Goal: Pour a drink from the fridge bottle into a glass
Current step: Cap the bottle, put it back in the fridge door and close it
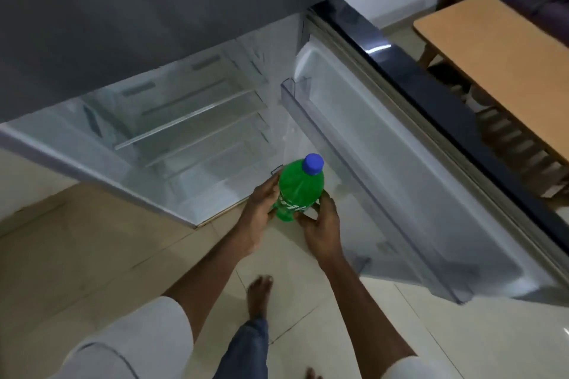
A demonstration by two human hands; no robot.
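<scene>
A green plastic bottle (299, 191) with a blue cap (312, 164) stands upright between both hands, just in front of the open fridge (197, 120). My left hand (258, 215) wraps its left side and my right hand (320, 224) grips its lower right side. The bottle's base is partly hidden by my fingers. No glass is in view.
The fridge door (400, 163) swings open to the right, with see-through door bins. Glass shelves inside hold nothing visible. A wooden table (498, 64) stands at the right beyond the door. Beige floor tiles (92, 255) and my bare feet lie below.
</scene>
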